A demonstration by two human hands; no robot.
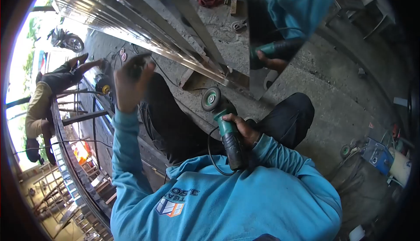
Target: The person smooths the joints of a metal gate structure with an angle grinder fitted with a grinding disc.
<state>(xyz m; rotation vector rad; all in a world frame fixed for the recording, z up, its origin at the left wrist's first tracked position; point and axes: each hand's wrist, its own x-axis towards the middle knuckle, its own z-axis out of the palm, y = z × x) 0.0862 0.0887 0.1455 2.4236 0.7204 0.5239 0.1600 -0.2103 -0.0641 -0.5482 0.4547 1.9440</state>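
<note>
My right hand (245, 129) is wrapped round the body of a green and black angle grinder (230, 138) in front of my chest. The grinder's round disc (211, 99) faces up, and its cord loops beside the handle. My left hand (132, 82) is raised at the left, apart from the grinder, with fingers bent and thumb spread from them; the fingertips are dark and slightly blurred. Beyond my knees lies a long frame of shiny metal bars (175, 44). A mirror-like metal piece (280, 26) reflects a blue sleeve, a hand and the grinder.
Another person (41, 105) bends over at the far left, near metal framing (87, 116). Behind stands a motorcycle (65, 39). A blue machine (377, 155) sits on the floor at the right. A red cloth (208, 0) and loose discs (124, 56) lie further off.
</note>
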